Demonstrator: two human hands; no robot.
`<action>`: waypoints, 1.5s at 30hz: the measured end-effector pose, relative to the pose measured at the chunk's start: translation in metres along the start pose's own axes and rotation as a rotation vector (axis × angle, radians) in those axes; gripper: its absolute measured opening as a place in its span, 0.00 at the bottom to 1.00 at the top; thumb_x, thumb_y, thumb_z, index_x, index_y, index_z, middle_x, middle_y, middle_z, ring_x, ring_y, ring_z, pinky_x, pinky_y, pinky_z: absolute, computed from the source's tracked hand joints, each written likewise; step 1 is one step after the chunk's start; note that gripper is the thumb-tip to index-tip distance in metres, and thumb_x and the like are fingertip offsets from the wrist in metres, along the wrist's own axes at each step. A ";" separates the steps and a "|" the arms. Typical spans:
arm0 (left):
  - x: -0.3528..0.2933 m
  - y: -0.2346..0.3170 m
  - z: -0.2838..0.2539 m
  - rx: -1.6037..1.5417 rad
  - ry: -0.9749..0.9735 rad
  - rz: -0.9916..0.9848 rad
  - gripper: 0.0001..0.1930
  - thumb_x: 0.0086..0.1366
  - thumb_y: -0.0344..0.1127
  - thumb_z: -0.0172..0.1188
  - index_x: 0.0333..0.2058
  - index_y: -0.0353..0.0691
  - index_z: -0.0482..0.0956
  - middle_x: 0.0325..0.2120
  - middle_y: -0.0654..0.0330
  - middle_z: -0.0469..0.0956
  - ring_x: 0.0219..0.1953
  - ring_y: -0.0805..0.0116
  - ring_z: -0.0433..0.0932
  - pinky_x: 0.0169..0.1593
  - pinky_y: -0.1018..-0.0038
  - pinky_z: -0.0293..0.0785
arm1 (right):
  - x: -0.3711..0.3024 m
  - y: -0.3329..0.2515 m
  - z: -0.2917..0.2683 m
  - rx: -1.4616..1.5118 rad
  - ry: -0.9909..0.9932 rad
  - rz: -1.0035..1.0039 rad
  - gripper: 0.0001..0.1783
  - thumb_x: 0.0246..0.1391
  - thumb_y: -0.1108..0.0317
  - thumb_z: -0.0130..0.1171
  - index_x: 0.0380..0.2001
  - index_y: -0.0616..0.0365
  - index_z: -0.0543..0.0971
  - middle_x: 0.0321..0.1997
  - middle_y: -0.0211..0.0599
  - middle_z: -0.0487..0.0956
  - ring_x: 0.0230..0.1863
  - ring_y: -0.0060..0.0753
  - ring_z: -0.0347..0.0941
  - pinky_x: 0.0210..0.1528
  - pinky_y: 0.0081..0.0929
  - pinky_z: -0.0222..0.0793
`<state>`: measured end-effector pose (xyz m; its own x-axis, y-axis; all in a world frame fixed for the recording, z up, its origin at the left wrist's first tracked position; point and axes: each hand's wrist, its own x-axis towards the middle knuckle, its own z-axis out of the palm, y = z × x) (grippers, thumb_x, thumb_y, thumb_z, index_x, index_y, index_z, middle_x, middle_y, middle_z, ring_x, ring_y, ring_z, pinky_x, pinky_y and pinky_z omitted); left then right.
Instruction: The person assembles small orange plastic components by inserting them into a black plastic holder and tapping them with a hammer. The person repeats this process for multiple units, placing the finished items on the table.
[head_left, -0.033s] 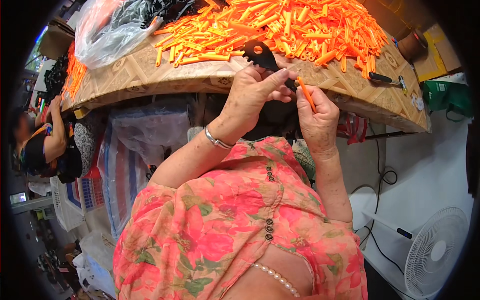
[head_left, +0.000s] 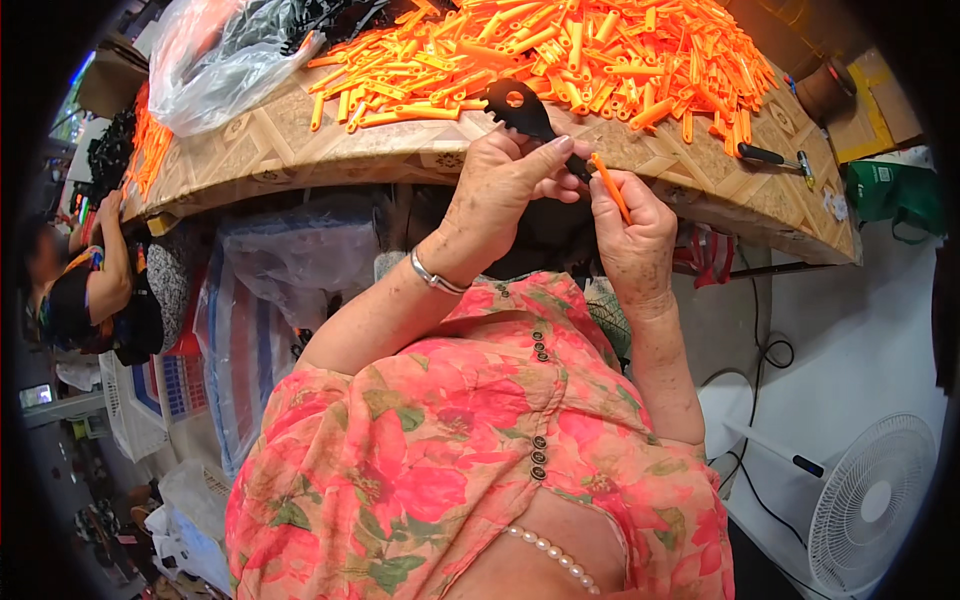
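Observation:
My left hand (head_left: 500,195) is closed around a black pasta server (head_left: 534,122), its toothed head with a round hole tilted up to the left. The server's narrow end points toward my right hand (head_left: 637,230). Between the thumb and fingers of that hand is a slim orange handle piece (head_left: 612,190). Its upper end lies right by the server's narrow end; whether the two touch I cannot tell. Both hands are raised at the table's near edge. Beyond them, a large heap of similar orange handle pieces (head_left: 600,55) covers the patterned table (head_left: 265,135).
A clear plastic bag (head_left: 205,85) with black pieces lies at the table's left. On the right are a black-handled tool (head_left: 762,155), a green bag (head_left: 893,190) and a white fan (head_left: 875,500). Another person's arm (head_left: 110,270) rests at the far left.

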<state>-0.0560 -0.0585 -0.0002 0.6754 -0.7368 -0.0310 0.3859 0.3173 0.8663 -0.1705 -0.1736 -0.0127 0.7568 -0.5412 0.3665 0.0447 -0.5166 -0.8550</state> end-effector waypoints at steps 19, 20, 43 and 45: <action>0.001 -0.013 -0.021 -0.115 0.183 -0.034 0.11 0.64 0.28 0.57 0.45 0.34 0.73 0.39 0.56 0.79 0.34 0.73 0.77 0.44 0.72 0.79 | 0.075 0.041 -0.006 -0.761 0.110 -0.211 0.18 0.54 0.53 0.60 0.46 0.47 0.78 0.36 0.39 0.74 0.37 0.45 0.77 0.37 0.41 0.73; 0.000 -0.012 -0.020 -0.109 0.178 -0.052 0.11 0.64 0.28 0.57 0.45 0.34 0.73 0.39 0.55 0.79 0.34 0.72 0.77 0.45 0.71 0.79 | 0.075 0.049 -0.012 -0.801 0.098 -0.150 0.19 0.54 0.52 0.60 0.46 0.46 0.78 0.36 0.39 0.74 0.37 0.45 0.77 0.37 0.41 0.73; 0.004 -0.018 -0.008 -0.127 0.131 -0.083 0.10 0.65 0.29 0.58 0.44 0.33 0.74 0.44 0.52 0.78 0.44 0.69 0.78 0.48 0.74 0.78 | 0.124 0.057 -0.022 -0.865 0.137 -0.007 0.24 0.54 0.48 0.59 0.49 0.50 0.76 0.45 0.44 0.77 0.47 0.45 0.76 0.47 0.43 0.72; 0.003 -0.016 -0.008 -0.139 0.142 -0.082 0.10 0.65 0.28 0.58 0.43 0.33 0.74 0.43 0.52 0.78 0.45 0.68 0.78 0.49 0.72 0.78 | 0.124 0.057 -0.019 -0.865 0.108 -0.014 0.25 0.54 0.48 0.59 0.50 0.51 0.76 0.46 0.44 0.77 0.47 0.46 0.76 0.48 0.44 0.72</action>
<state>-0.0555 -0.0612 -0.0185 0.7162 -0.6750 -0.1774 0.5196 0.3459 0.7813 -0.0864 -0.2827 -0.0091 0.6922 -0.5680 0.4454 -0.4903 -0.8228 -0.2873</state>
